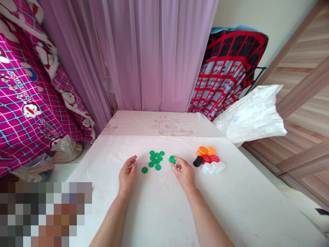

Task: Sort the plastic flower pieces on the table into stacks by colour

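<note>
My right hand (183,173) pinches one or more green snowflake discs (172,159) between thumb and fingertips, just above the white tabletop. How many are in the pinch is too small to tell. To the left of it lies a cluster of green snowflake discs (155,159), some overlapping. A single green disc (145,170) sits apart, nearer my left hand (128,175). That hand is at the table's left side with its fingers loosely bent, thumb and index apart, holding nothing.
Right of my right hand are piles of orange (203,151), red (211,158), black (197,161) and white discs (213,167). A white plastic bag (257,113) stands beyond the right edge of the table (159,206). Purple curtains (159,55) hang behind it.
</note>
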Available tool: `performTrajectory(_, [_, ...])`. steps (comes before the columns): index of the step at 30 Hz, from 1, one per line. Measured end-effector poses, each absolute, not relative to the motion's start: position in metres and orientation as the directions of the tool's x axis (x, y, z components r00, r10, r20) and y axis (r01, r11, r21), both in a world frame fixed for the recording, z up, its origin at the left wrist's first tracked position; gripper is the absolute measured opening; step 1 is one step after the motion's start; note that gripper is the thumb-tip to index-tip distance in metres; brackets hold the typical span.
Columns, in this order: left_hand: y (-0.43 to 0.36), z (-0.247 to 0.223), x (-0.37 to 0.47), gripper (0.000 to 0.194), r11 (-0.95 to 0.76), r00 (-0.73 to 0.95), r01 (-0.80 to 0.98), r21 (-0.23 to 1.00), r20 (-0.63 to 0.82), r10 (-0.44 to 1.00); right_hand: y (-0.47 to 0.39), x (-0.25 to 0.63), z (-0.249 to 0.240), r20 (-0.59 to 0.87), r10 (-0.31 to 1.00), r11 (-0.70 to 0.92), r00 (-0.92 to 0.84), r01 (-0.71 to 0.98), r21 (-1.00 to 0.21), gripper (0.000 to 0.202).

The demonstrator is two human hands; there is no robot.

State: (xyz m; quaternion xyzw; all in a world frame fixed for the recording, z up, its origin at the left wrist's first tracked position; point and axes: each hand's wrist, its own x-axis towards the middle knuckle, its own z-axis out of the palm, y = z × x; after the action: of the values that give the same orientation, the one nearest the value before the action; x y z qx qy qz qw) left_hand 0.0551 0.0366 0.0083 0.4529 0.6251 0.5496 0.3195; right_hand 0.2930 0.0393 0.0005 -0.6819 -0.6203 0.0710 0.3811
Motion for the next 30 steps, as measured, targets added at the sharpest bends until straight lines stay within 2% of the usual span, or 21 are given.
performTrajectory(3, [0.036, 0.008, 0.056, 0.043, -0.011, -0.384, 0.219, 0.976, 0.097, 0.918, 0.051, 0.304, 0.002, 0.406, 0.87, 0.047, 0.279, 0.773, -0.632, 0.036])
performTrajectory(11, [0.036, 0.009, 0.056, 0.043, 0.006, -0.385, 0.224, 0.975, 0.083, 0.919, 0.06, 0.299, -0.002, 0.35, 0.911, 0.033, 0.219, 0.806, -0.591, 0.031])
performTrajectory(18, [0.036, 0.008, 0.056, 0.043, -0.015, -0.389, 0.224, 0.974, 0.104, 0.916, 0.053, 0.301, 0.0, 0.313, 0.92, -0.015, 0.237, 0.818, -0.574, 0.035])
performTrajectory(21, [0.036, 0.007, 0.055, 0.043, -0.014, -0.388, 0.217, 0.976, 0.099, 0.916, 0.044, 0.303, 0.005, 0.295, 0.927, -0.06, 0.231, 0.868, -0.493, 0.028])
performTrajectory(26, [0.037, 0.005, 0.055, 0.042, -0.018, -0.384, 0.211, 0.977, 0.1, 0.918, 0.033, 0.298, 0.018, 0.188, 0.964, -0.14, 0.187, 0.961, -0.24, 0.026])
performTrajectory(30, [0.037, 0.006, 0.056, 0.041, -0.024, -0.382, 0.206, 0.978, 0.103, 0.918, 0.034, 0.292, 0.024, 0.16, 0.974, -0.132, 0.16, 0.976, -0.173, 0.025])
